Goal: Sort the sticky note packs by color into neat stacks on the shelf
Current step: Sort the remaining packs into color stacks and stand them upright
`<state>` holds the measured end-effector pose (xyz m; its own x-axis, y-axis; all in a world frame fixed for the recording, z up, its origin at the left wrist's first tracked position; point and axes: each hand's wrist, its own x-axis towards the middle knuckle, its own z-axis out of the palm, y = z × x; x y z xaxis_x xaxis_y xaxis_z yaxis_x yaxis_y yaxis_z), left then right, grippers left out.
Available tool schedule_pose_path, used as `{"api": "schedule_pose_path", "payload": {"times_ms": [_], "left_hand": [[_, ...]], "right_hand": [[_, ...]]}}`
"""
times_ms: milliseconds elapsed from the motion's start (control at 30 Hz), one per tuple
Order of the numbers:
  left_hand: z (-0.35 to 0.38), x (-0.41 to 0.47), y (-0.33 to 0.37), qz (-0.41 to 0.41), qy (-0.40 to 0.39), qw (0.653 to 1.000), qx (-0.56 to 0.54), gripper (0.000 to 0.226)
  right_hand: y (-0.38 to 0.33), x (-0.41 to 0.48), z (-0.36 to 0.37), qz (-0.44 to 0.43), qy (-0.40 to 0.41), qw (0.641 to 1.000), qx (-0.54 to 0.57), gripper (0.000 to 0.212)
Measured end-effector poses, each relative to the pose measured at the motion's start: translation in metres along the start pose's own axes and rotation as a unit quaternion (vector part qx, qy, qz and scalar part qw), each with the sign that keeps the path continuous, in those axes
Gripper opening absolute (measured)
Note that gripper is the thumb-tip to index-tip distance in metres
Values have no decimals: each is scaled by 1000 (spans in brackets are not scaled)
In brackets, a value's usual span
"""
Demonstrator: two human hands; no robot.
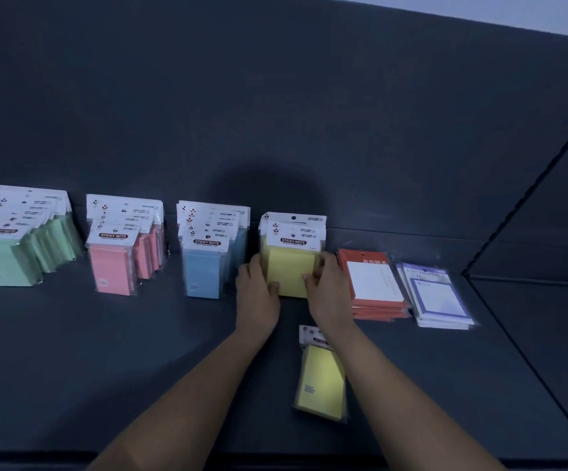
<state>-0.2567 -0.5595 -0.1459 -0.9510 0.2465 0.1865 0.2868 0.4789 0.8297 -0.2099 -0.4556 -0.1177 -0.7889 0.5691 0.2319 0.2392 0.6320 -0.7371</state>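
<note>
While both hands (259, 290) (326, 287) grip it, glossy yellow stack (291, 263) — rectangular.

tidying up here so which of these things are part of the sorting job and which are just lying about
In the job:
yellow stack, held at its sides by left hand and right hand
loose yellow pack
green stack
pink stack
blue stack

Less clearly:
red-backed pads
purple-bordered pads

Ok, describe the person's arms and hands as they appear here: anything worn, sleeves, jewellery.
Both forearms are bare right down to the bottom edge of the picture, with no sleeve in sight. The left hand and right hand wear no gloves, and no watch, bracelet or ring shows on the wrists or on the fingers that are in view. The light is dim, so fine marks cannot be told.
</note>
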Motion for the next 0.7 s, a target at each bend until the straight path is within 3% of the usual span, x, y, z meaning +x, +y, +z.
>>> {"api": "schedule_pose_path", "payload": {"times_ms": [133,267,400,467,600,700], "left_hand": [[3,-7,-4,7,44,998,-37,22],[-9,-17,2,-2,50,997,-56,28],[-30,-48,8,37,-79,991,103,25],[-37,-66,11,55,-150,969,189,27],[-38,-102,18,59,-208,961,170,41],[-33,-117,20,41,-238,961,131,38]], "right_hand": [[5,-3,5,26,-25,999,17,44],[-1,-30,-20,-28,-87,995,-50,49],[20,-82,-62,-37,-128,972,-193,44],[31,-98,-73,3,-141,960,-241,75],[29,-121,-71,33,-136,975,-171,100],[25,-127,-59,24,-147,975,-164,86]]}}
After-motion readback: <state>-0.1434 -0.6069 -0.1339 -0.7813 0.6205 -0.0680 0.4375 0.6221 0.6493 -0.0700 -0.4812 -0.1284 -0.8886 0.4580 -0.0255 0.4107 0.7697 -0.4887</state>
